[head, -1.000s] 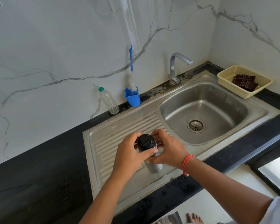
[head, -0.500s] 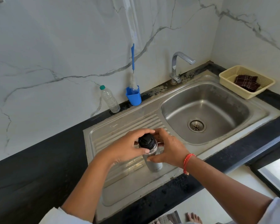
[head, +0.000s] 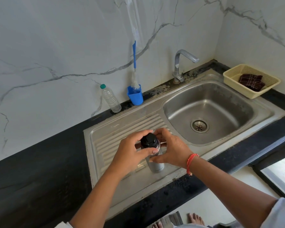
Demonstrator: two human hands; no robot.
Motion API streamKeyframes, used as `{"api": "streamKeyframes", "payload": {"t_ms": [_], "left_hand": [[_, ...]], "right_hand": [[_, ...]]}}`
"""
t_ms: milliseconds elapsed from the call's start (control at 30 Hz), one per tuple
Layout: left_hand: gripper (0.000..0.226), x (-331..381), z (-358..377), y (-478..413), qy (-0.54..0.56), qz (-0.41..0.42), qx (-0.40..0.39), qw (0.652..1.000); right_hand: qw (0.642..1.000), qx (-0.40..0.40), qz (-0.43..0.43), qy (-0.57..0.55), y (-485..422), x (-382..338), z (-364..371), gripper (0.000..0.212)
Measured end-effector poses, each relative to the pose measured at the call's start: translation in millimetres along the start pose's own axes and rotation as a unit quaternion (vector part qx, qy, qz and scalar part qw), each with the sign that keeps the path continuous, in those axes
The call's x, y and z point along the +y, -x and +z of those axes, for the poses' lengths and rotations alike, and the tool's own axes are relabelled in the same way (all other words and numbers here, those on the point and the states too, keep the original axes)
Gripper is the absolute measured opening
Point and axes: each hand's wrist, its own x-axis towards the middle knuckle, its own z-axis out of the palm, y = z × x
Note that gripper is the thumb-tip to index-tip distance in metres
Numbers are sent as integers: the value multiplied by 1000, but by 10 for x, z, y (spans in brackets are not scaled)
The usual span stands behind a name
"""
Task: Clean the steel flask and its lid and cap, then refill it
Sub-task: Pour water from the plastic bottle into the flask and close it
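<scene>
The steel flask [head: 155, 167] stands upright on the ribbed draining board [head: 115, 134] of the sink, with its black lid [head: 148, 140] on top. My left hand [head: 132, 153] grips the flask's neck just under the lid, thumb across the front. My right hand [head: 170, 149] curls round the flask's upper body from the right, fingertips reaching behind the lid. Both hands hide most of the flask's upper half. No separate cap is in view.
A steel basin [head: 209, 111] with a drain lies to the right, a tap [head: 181, 65] behind it. By the wall stand a clear water bottle [head: 110, 99] and a blue cup [head: 135, 96] holding a bottle brush [head: 134, 68]. A yellow basket [head: 252, 79] with a dark cloth sits far right.
My left arm has swung back in from the left and my left hand has shifted its grip round the flask's neck. The flask stays in place on the draining board.
</scene>
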Motion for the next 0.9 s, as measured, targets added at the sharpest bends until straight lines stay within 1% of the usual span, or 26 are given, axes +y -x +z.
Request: {"api": "streamKeyframes", "payload": {"t_ms": [133, 200, 233, 300, 400, 500, 567, 600, 667, 733, 767, 900], "left_hand": [[60, 11, -179, -100, 7, -14, -125, 992], [59, 38, -233, -148, -8, -16, -157, 987], [58, 42, -232, -153, -17, -16, -154, 988], [59, 28, -160, -116, -35, -15, -102, 994], [63, -53, 105, 18, -40, 6, 8, 999], [69, -72, 347, 96, -15, -7, 119, 993], [69, -63, 431, 119, 16, -21, 171, 985], [67, -71, 453, 123, 13, -18, 188, 982], [66, -83, 457, 131, -15, -10, 194, 981], [73, -89, 414, 129, -33, -7, 174, 984], [72, -89, 386, 119, -42, -5, 158, 986], [56, -94, 243, 58, -88, 17, 91, 992]], "right_hand": [[1000, -8, -6, 5, 8, 0, -4, 86], [1000, -11, -5, 1, 6, -2, -11, 87], [1000, -12, -3, -1, 5, -4, -12, 87], [1000, -12, 4, -8, 5, -5, 9, 85], [1000, -6, 11, -15, 35, 22, 97, 80], [1000, 1, 16, 9, 78, 24, 162, 82], [999, 5, 19, 29, 87, 14, 187, 85], [999, 6, 21, 33, 86, 12, 199, 83], [999, 12, 26, 34, 78, 15, 213, 75], [999, 21, 27, 41, 68, 24, 203, 69], [998, 19, 26, 48, 59, 27, 192, 68], [997, -2, 24, 69, 22, 34, 140, 67]]}}
